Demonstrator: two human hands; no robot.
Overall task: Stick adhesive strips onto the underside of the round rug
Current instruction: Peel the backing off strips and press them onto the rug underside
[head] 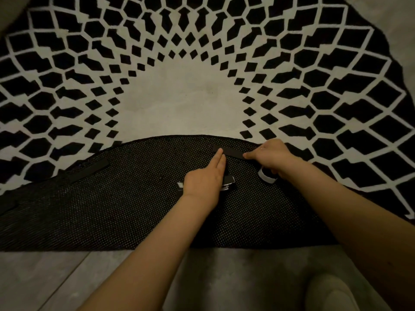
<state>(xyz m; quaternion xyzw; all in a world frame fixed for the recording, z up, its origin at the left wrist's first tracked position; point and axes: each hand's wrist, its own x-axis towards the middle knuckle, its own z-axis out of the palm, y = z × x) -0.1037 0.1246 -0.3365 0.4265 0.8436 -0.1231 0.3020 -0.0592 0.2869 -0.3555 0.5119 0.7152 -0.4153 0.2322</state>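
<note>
The round black-and-white rug (336, 97) lies on the floor with its near part folded over, so the black dotted underside (125, 209) faces up. A black adhesive strip (231, 151) lies on the underside close to the folded edge. My left hand (204, 182) presses the strip's left end with straight index and middle fingers; its other fingers curl over a small bundle of spare strips (229, 184). My right hand (271, 156) presses the strip's right end with a fingertip and grips a curled white backing paper (266, 176). Another black strip (89, 169) is stuck further left.
Grey plank floor (56, 281) runs along the near side of the fold. A pale rounded object (330, 292) sits at the bottom right beside my right forearm. The rug's patterned top spreads far to the left, right and back.
</note>
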